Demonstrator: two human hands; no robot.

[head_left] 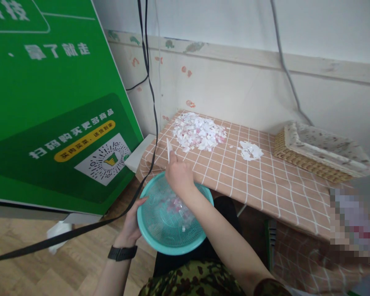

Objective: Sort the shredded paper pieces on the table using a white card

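Note:
My left hand [133,222] grips the left rim of a turquoise plastic strainer basket [154,236], which is just below the table's front edge. Small white and pinkish paper scraps [180,209] lie inside it. Over the basket's far rim, my right hand [179,170] is closed on a thin white flat piece [169,149], perhaps a card, that points toward the table. Just beyond it, a large heap of white paper scraps [199,130] with some pink bits is spread on the tablecloth. A smaller pile of scraps [250,151] sits to the right.
A brown checked cloth [234,176] covers the table against the wall. A cloth-lined wicker basket [311,164] stands at its right end. The green printed cabinet [58,107] rises on the left. A black strap [152,135] hangs across the view in front of the table.

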